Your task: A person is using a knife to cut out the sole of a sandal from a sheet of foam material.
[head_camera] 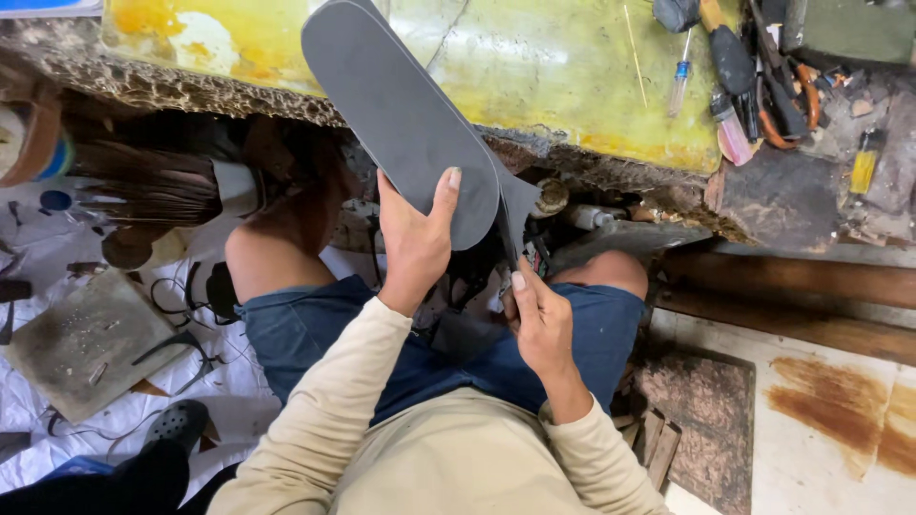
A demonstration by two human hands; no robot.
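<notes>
Above the lap, a cutting blade (509, 243) is gripped in the closed right hand (542, 322). The grey sole-shaped sheet (401, 114) is pinched at its lower end by the left hand (415, 243), thumb on top. Beyond, a yellow-stained workbench (534, 76) is seen.

The long flat rubber sole piece (401, 114) is a plain matte dark grey, with no pattern on it. The glue-stained worktop slab (534, 76) behind it is blotched yellow and yellow-green, with an orange patch and a pale whitish spot near its left end and a crusty brown front edge. The sleeves of the long-sleeved shirt (420, 448) are plain beige, the denim shorts (315, 329) faded blue, and the pale board (830, 420) at the lower right carries rusty brown smears.
</notes>
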